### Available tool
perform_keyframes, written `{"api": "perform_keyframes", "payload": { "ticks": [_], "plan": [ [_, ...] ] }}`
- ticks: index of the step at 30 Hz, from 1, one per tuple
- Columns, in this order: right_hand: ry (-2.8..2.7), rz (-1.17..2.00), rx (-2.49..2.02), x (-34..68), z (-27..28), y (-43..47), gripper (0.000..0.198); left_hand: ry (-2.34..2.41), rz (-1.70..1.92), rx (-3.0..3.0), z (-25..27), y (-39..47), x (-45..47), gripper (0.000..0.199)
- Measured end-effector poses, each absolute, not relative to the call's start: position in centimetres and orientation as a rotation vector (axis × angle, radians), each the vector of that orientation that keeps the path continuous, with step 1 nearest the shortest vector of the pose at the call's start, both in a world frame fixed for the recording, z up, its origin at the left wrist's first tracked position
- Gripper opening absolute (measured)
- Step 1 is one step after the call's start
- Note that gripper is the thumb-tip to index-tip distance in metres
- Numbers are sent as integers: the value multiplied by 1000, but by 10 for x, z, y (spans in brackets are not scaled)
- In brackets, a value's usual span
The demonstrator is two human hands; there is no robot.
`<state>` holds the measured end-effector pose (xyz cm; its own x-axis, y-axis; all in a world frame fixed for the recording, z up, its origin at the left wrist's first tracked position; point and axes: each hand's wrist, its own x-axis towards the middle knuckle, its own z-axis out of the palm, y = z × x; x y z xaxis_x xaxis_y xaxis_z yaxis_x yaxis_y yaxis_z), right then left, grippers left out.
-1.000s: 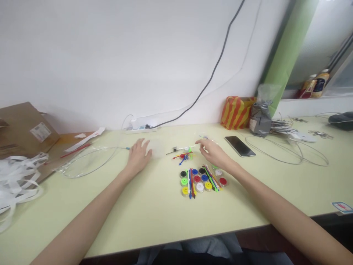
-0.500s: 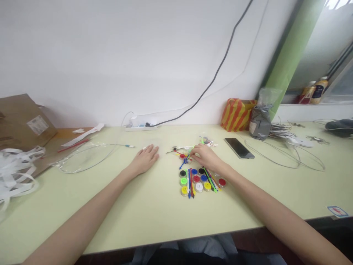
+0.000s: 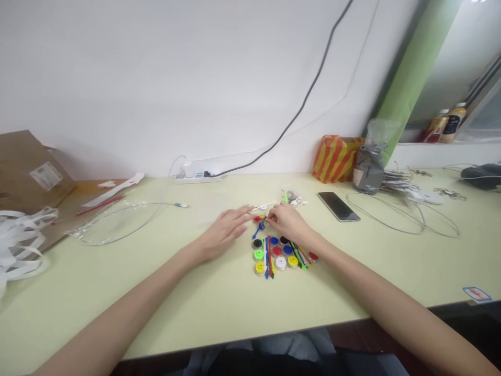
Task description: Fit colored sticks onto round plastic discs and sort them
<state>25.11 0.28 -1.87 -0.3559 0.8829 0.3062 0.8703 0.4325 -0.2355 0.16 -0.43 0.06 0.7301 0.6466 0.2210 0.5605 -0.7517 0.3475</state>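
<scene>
My left hand (image 3: 225,231) is at the left side of a small pile of coloured parts, its fingers stretched out, with fingertips by the pile. My right hand (image 3: 288,222) is pinched at the pile's right side; what its fingertips hold is too small to make out. Between the hands are a blue arrow-shaped piece (image 3: 258,230) and a red round piece (image 3: 257,219). Below them stand rows of round bases with coloured tops, such as a green one (image 3: 259,255) and a white one (image 3: 281,262). Bundles of thin coloured arrows (image 3: 268,258) lie between the bases.
Behind my right hand is a clear bag of small parts (image 3: 293,198). A phone (image 3: 337,206) lies to the right, near a striped bag (image 3: 336,159) and a grey pouch (image 3: 368,169). A cable (image 3: 148,211) and white strips (image 3: 25,240) lie left. A power strip (image 3: 199,178) sits against the wall.
My left hand has moved right, from the bare tabletop to the pile's edge. My right hand stays pinched at the pile, shifted only slightly. The whole view has shifted a little.
</scene>
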Motion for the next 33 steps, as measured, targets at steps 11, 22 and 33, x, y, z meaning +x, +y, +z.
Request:
{"api": "perform_keyframes", "payload": {
  "ticks": [11, 22, 33],
  "plan": [
    [-2340, 37, -1519, 246, -18, 5, 21, 863, 352, 2699, -7, -8, 19, 46],
    [-1959, 394, -1314, 262, -11, 7, 12, 1055, 259, 2781, -10, 2, 12, 50],
    [-1619, 1179, -953, 246, 7, -22, 28, 1046, 1153, 2396, -4, -15, 22, 35]
  ]
}}
